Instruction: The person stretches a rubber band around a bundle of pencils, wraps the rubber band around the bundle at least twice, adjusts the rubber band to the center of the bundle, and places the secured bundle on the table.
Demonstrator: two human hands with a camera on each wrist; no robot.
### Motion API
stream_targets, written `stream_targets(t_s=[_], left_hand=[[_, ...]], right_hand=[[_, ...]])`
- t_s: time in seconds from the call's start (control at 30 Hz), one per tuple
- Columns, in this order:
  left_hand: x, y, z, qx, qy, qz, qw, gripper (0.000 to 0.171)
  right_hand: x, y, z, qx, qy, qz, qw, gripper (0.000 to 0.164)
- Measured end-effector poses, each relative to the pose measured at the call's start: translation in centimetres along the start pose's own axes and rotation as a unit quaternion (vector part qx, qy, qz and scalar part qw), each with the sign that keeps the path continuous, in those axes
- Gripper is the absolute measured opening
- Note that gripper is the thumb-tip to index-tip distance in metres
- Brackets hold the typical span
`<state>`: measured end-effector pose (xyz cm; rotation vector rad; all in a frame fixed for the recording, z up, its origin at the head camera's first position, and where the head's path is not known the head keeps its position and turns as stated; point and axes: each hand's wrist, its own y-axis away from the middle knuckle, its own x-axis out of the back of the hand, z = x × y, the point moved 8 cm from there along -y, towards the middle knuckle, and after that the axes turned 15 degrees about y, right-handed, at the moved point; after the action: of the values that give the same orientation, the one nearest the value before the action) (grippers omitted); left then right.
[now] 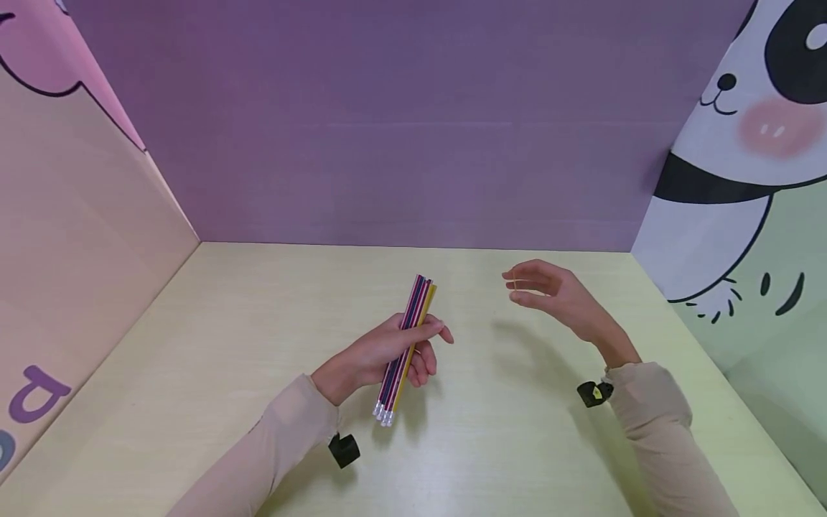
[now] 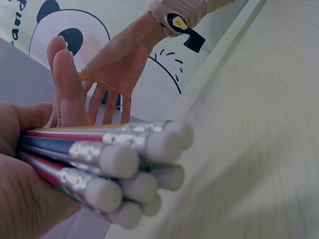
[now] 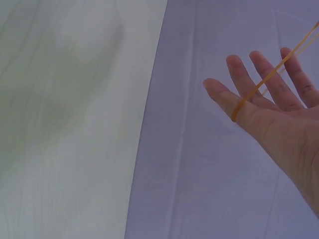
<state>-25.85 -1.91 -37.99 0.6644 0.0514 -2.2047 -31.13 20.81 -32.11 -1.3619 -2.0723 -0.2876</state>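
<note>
Over the pale wooden worktop (image 1: 258, 309) by the purple wall (image 1: 413, 122), your left fingers (image 1: 428, 354) hold colourful pencils (image 1: 390, 391) and your right fingers (image 1: 539, 268) spread an orange band (image 3: 271, 75).

Pencils (image 1: 397, 373) partly hidden, band (image 3: 269, 76) cropped in right wrist view

I face a purple wall (image 1: 413, 129) at twelve o'clock, a panda-printed green wall (image 1: 775, 373) at two, a pinkish wall (image 1: 77, 215) at ten, a pale tabletop (image 1: 258, 301) at six.
</note>
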Motion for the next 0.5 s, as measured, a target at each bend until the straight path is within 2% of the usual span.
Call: stream_targets(t_s=[0.5], left_hand=[[-0.1, -0.2, -0.4, 0.007, -0.015, -0.007, 0.9998, 0.03]], right_hand=[[-1.9, -1.3, -4.0, 0.035, -0.009, -0.012, 0.999, 0.046]])
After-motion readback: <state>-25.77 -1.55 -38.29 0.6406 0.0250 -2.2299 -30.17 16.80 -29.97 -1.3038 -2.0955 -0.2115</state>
